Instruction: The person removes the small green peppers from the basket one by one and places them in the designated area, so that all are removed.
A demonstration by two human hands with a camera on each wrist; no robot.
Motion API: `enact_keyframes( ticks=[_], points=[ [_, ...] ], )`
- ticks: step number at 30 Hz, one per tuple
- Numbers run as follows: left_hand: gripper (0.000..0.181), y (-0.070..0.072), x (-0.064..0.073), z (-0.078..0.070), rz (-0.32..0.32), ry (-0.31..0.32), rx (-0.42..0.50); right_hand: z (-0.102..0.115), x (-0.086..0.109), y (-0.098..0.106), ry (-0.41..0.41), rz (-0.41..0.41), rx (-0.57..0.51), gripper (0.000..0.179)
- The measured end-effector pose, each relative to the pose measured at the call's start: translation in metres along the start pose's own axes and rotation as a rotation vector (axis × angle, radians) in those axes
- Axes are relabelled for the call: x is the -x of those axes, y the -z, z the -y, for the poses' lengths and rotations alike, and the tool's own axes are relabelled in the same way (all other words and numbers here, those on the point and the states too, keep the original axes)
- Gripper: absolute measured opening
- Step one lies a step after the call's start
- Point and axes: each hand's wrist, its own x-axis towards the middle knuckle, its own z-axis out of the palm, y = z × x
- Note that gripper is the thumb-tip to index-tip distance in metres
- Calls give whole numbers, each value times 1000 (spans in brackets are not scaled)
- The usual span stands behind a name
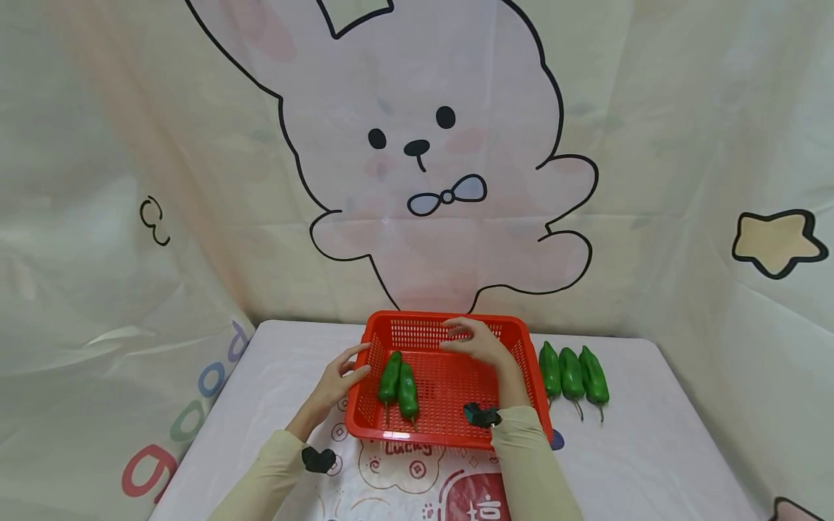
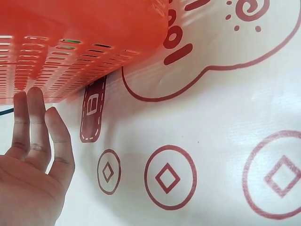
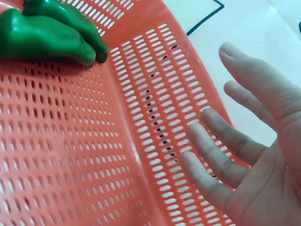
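Observation:
A red perforated plastic basket (image 1: 456,376) sits on the table. Two green peppers (image 1: 407,391) lie side by side in its left part, and the right wrist view shows these peppers (image 3: 42,35) against the basket floor. My left hand (image 1: 334,380) is at the basket's left side, thumb and fingers spread near the rim. In the left wrist view, straight fingertips of that hand (image 2: 40,155) reach the slotted outer wall. Over the back right of the basket hovers my right hand (image 1: 478,344), its fingers loosely bent and holding nothing.
Three more green peppers (image 1: 572,373) lie in a row on the table just right of the basket. A white cloth (image 1: 651,427) with red printed figures covers the table. Behind stands a curtain (image 1: 430,246) with a cartoon animal.

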Motion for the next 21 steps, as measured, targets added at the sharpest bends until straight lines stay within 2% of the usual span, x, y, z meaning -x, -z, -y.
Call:
enact_keyframes(
  ticks=[5, 9, 14, 21],
  points=[
    [57, 0, -4, 10, -21, -8, -25, -7, -5, -9, -36, 21, 29, 53],
    [57, 1, -5, 13, -34, -10, -38, -10, -7, -15, -67, 54, -8, 55],
    [56, 0, -4, 13, -27, -16, -45, -12, -7, -19, -132, 125, -63, 65],
    [52, 1, -2, 12, -35, -9, -28, -17, -10, -26, -210, 241, -76, 74]
  ],
)
